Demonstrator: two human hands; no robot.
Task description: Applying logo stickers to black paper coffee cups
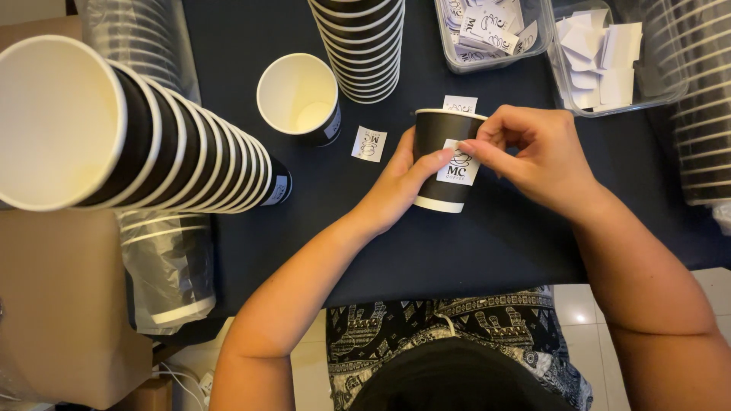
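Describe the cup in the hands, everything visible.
The cup is black paper with a white rim band at each end, and it looks matte. It is tilted with its mouth pointing away from the person, above the dark table. The left hand cradles its side, thumb on the white square label. The right hand pinches the label's edge, pressing it onto the cup wall. A loose label lies just beyond the mouth. The inside is not visible.

Black paper cup [445, 164] with white rim and white sticker [458, 169]; tablecloth [472, 251] seemingly dark navy
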